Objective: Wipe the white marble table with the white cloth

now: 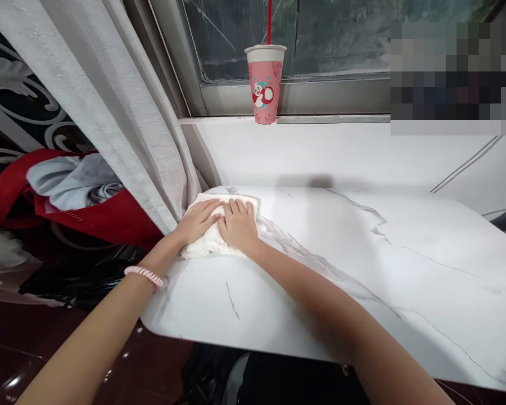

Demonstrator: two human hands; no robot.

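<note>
Both hands flat, fingers spread, palms down on a folded white cloth point(213, 228) at the far-left corner of the marble worktop point(362, 270), beside the curtain point(122, 112). Left hand point(198, 221) and right hand point(237, 225) touch side by side, apparently to load the cloth evenly. Pink cup point(265, 83) stands on the windowsill, well apart.

Pink cup point(265, 84) on windowsill point(341, 119)

white cloth point(200, 248) on a white table point(362, 270) veined with thin grey lines. behind the table, a pink cup point(265, 84) with a red-and-white figure, red straw point(269, 22). left of the table, pale grey curtain point(109, 101), red bag point(118, 219).
</note>
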